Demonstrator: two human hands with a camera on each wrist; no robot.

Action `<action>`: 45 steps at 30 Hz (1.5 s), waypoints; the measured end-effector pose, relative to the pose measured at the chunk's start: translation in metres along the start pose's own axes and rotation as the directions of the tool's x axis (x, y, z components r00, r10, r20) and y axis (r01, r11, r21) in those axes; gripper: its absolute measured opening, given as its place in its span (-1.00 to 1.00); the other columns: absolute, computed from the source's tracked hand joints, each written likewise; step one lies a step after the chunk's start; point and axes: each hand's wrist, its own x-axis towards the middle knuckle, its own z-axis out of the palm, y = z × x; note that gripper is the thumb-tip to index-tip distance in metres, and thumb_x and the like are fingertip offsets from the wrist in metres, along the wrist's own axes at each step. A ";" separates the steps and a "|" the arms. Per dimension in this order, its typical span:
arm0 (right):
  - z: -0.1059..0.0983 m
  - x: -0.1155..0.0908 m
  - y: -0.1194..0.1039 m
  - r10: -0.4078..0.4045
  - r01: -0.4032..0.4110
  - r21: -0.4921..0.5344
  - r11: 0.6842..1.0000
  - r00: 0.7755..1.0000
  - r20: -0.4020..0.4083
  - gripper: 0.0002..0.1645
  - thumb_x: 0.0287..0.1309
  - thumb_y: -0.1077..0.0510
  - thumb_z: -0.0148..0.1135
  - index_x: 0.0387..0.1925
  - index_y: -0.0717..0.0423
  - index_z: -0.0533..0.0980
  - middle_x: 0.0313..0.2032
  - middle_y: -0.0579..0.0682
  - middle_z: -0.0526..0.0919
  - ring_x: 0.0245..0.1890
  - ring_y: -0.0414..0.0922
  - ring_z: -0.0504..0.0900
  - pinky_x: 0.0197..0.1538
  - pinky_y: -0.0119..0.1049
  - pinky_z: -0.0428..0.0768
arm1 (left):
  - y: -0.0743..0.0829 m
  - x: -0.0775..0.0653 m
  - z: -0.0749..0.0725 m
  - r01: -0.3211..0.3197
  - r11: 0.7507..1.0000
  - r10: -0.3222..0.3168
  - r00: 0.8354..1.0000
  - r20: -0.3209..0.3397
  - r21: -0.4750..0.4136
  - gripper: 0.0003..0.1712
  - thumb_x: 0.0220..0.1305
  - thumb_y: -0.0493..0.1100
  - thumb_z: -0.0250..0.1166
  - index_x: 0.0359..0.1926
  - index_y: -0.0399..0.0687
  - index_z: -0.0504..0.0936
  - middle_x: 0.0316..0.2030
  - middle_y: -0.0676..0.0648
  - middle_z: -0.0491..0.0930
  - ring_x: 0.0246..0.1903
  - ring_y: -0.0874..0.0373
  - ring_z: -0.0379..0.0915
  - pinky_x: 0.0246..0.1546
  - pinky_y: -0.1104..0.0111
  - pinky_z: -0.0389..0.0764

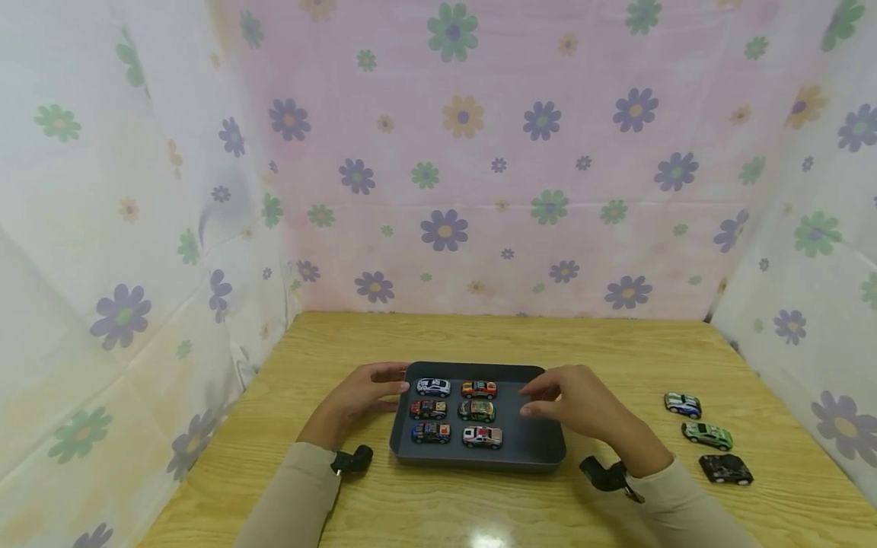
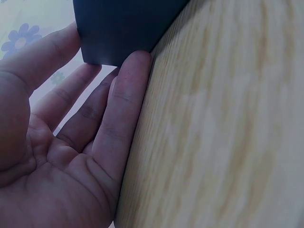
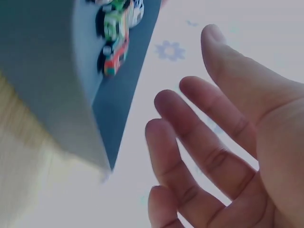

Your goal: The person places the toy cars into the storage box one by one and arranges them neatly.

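A dark grey rectangular tray [image 1: 473, 462] lies on the table with several toy cars in two columns. The left column has a white car [image 1: 434, 387], a red-and-black car [image 1: 428, 409] and a blue car [image 1: 431, 433]. Beside it stand an orange-red car [image 1: 479, 390], a green car [image 1: 476, 411] and a white-and-red car [image 1: 483, 438]. My left hand [image 1: 366, 394] touches the tray's left wall, its fairly straight fingertips against the wall in the left wrist view. Over the tray's right part, my right hand [image 1: 574, 399] hovers with relaxed, spread fingers and nothing in them.
On the table [image 1: 617, 342] to the right, outside the tray, stand a white-and-blue car [image 1: 683, 405], a light green car [image 1: 707, 435] and a black car [image 1: 725, 469]. Flower-print cloth [image 1: 507, 228] hangs behind the table and along both sides.
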 end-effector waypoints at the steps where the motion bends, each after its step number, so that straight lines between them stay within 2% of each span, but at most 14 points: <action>1: -0.004 -0.002 0.003 0.003 -0.003 -0.001 1.000 1.000 -0.012 -0.63 0.20 -0.20 0.46 -0.02 -0.20 0.75 -0.20 -0.28 0.77 -0.26 -0.30 0.67 -0.29 -0.40 0.66 | 0.000 0.000 0.000 0.000 1.000 0.000 1.000 0.000 0.000 -0.29 0.30 -0.06 0.49 0.43 -0.03 0.50 0.36 -0.20 0.51 0.18 -0.05 0.61 0.06 0.09 0.76; 7: -0.027 -0.014 0.018 0.003 -0.004 -0.001 1.000 0.995 -0.101 -0.61 0.20 -0.21 0.46 0.01 -0.21 0.74 -0.11 -0.14 0.80 -0.23 -0.27 0.70 -0.30 -0.36 0.66 | 0.001 -0.001 0.000 0.000 1.000 0.000 1.000 -0.003 -0.003 -0.30 0.31 -0.07 0.49 0.42 -0.03 0.50 0.36 -0.19 0.51 0.19 -0.04 0.60 0.07 0.09 0.76; 12: -0.046 -0.024 0.031 0.015 -0.019 -0.023 1.000 0.985 -0.170 -0.61 0.24 -0.22 0.43 0.03 -0.22 0.74 -0.06 -0.12 0.79 -0.20 -0.24 0.71 -0.20 -0.28 0.69 | 0.000 -0.001 0.000 -0.008 1.000 0.008 1.000 0.004 -0.005 -0.30 0.31 -0.06 0.49 0.43 -0.02 0.50 0.36 -0.20 0.51 0.18 -0.04 0.60 0.07 0.10 0.76; 18: -0.070 -0.038 0.056 0.122 -0.141 -0.070 0.988 0.968 -0.221 -0.48 0.27 -0.25 0.40 0.14 -0.09 0.71 0.11 0.07 0.74 -0.02 0.02 0.69 -0.10 -0.05 0.73 | -0.001 0.002 0.002 -0.008 1.000 0.008 1.000 0.011 -0.005 -0.29 0.31 -0.05 0.48 0.43 -0.01 0.50 0.36 -0.20 0.51 0.18 -0.03 0.61 0.07 0.10 0.76; 25: -0.091 -0.056 0.096 0.241 -0.271 -0.092 0.958 0.937 -0.255 -0.29 0.31 -0.31 0.33 0.28 0.05 0.61 0.32 0.36 0.53 0.18 0.34 0.56 -0.08 0.22 0.71 | 0.001 0.000 0.001 -0.010 1.000 0.010 1.000 0.006 -0.009 -0.33 0.33 -0.08 0.47 0.42 0.00 0.51 0.34 -0.20 0.52 0.17 -0.03 0.61 0.06 0.10 0.76; 31: -0.101 -0.077 0.128 0.369 -0.390 -0.069 0.918 0.906 -0.207 -0.17 0.34 -0.35 0.27 0.35 0.18 0.53 0.32 0.50 0.44 0.17 0.44 0.53 -0.15 0.17 0.71 | 0.001 0.000 0.001 -0.008 1.000 0.008 1.000 0.018 -0.014 -0.32 0.32 -0.08 0.47 0.42 -0.01 0.51 0.34 -0.19 0.52 0.17 -0.02 0.61 0.07 0.10 0.76; 37: -0.108 -0.091 0.144 0.489 -0.501 -0.064 0.863 0.860 -0.145 0.01 0.30 -0.45 0.24 0.39 0.29 0.44 0.28 0.55 0.45 0.13 0.50 0.51 -0.18 0.12 0.67 | 0.000 0.001 0.001 -0.014 1.000 0.014 0.999 0.029 -0.022 -0.32 0.33 -0.08 0.47 0.43 -0.02 0.50 0.34 -0.20 0.52 0.17 -0.02 0.61 0.07 0.10 0.76; 45: -0.112 -0.093 0.155 0.515 -0.519 -0.060 0.853 0.854 -0.077 -0.06 0.34 -0.34 0.28 0.35 0.37 0.45 0.23 0.58 0.48 0.13 0.51 0.51 -0.09 0.18 0.68 | -0.001 0.000 0.000 -0.015 1.000 0.016 1.000 0.026 -0.023 -0.31 0.31 -0.07 0.48 0.42 -0.01 0.51 0.34 -0.20 0.53 0.16 -0.01 0.62 0.06 0.10 0.76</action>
